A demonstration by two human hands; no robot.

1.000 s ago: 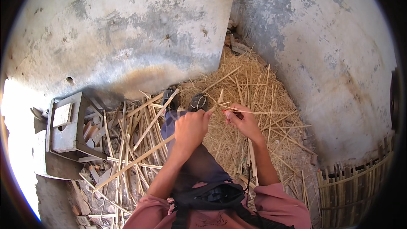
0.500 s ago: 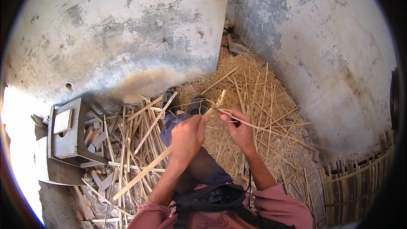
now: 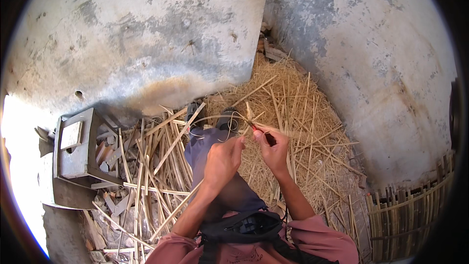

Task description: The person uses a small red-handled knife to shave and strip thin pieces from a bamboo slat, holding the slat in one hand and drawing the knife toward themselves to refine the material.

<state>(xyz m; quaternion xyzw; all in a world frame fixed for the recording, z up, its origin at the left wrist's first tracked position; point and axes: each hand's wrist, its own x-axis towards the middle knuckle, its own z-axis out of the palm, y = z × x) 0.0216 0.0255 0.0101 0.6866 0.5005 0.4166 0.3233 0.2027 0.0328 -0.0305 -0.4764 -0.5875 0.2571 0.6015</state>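
Observation:
My left hand (image 3: 222, 164) is closed around a long pale bamboo strip (image 3: 178, 211), whose lower part slants down past my left forearm. The far tip of a strip (image 3: 249, 111) stands up beyond my fingers, with thin curled shavings (image 3: 235, 117) beside it. Close by on the right, my right hand (image 3: 274, 154) grips a small red-and-black tool (image 3: 254, 127) that looks like a knife; its blade is hard to make out against the strip. Pale strips also run by the right fingers. Both hands are above my legs, nearly touching.
Straw-like shavings and loose strips (image 3: 303, 112) cover the floor ahead and right. More split strips (image 3: 146, 171) lie left, beside a grey wooden box (image 3: 78, 159) and rubble. Peeling walls (image 3: 171, 29) meet ahead. A slatted bamboo piece (image 3: 405, 212) stands at the lower right.
The strip in my left hand has turned to show a narrower side, and its lower end has shifted. My right hand has moved slightly lower, showing more of the red tool.

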